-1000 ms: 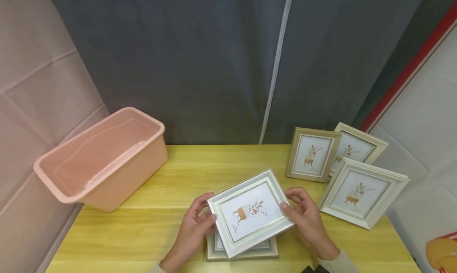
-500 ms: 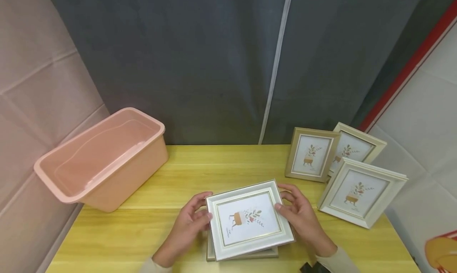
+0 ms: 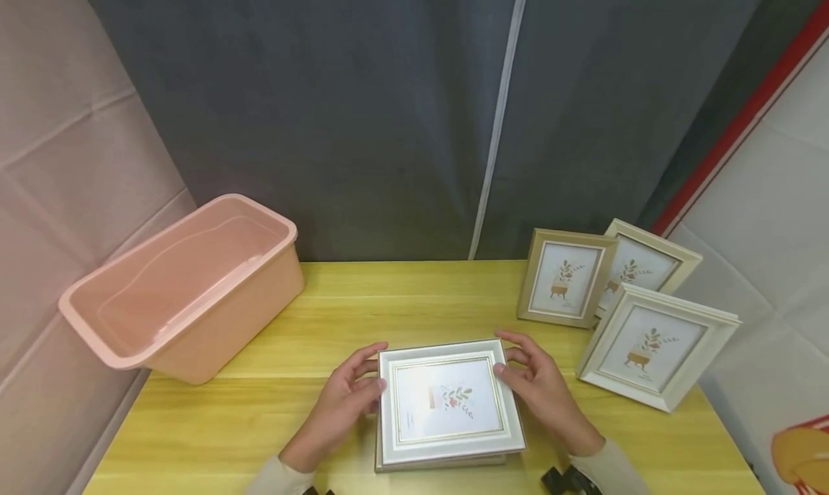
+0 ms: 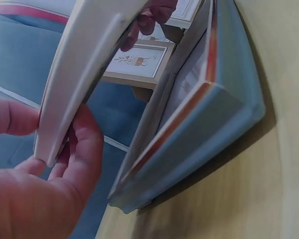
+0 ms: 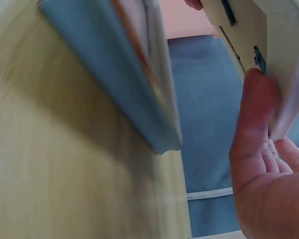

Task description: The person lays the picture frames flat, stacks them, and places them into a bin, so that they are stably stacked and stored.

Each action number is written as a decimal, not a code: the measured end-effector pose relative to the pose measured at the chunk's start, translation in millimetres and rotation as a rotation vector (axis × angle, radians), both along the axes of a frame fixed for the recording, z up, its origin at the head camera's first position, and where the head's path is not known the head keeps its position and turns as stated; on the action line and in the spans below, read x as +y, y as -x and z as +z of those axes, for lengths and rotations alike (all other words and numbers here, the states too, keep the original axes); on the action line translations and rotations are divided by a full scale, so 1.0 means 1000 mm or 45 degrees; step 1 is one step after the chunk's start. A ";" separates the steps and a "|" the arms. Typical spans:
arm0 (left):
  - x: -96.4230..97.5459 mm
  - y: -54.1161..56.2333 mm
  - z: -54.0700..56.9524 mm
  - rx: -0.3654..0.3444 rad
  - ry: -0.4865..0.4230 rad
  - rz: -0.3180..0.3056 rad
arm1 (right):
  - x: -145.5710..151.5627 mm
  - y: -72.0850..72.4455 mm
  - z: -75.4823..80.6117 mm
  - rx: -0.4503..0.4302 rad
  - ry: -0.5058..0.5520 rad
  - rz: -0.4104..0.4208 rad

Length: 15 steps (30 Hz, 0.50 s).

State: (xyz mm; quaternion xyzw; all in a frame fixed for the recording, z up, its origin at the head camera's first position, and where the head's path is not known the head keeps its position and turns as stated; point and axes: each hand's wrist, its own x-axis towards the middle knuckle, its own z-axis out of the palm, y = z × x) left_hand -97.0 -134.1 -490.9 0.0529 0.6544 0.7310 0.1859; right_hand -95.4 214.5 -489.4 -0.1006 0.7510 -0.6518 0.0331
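Note:
A white picture frame (image 3: 450,401) with a flower-vase print lies face up between both hands, printed sideways. Its left edge is pinched by my left hand (image 3: 340,407), thumb on the front and fingers beneath. On the right edge my right hand (image 3: 547,398) grips it in the same way. Below it a second picture frame (image 4: 184,149) rests on the table, mostly hidden in the head view. Both wrist views show a gap between the held frame and the lower one. Small fittings appear on the held frame's back (image 5: 239,32) in the right wrist view.
A pink plastic tub (image 3: 188,293) stands at the left of the wooden table (image 3: 259,437). At the right stand a tan frame (image 3: 565,279), a cream frame (image 3: 648,261) and a white frame (image 3: 657,347). A dark curtain (image 3: 324,121) hangs behind.
The held picture frame has come down and turned from a slant to nearly square over the lower frame. Both hands have kept their grip on it; the standing frames and tub stay put.

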 end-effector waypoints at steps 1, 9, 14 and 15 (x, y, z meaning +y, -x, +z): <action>0.001 0.001 -0.001 -0.013 0.007 0.015 | 0.000 0.001 -0.001 -0.019 -0.028 -0.014; 0.006 0.004 -0.009 -0.048 0.084 0.153 | -0.003 0.007 -0.009 -0.160 -0.085 -0.090; 0.007 0.003 -0.011 -0.042 0.159 0.224 | -0.005 0.009 -0.012 -0.241 -0.070 -0.080; 0.006 0.003 -0.011 -0.045 0.174 0.231 | -0.006 0.009 -0.013 -0.258 -0.068 -0.070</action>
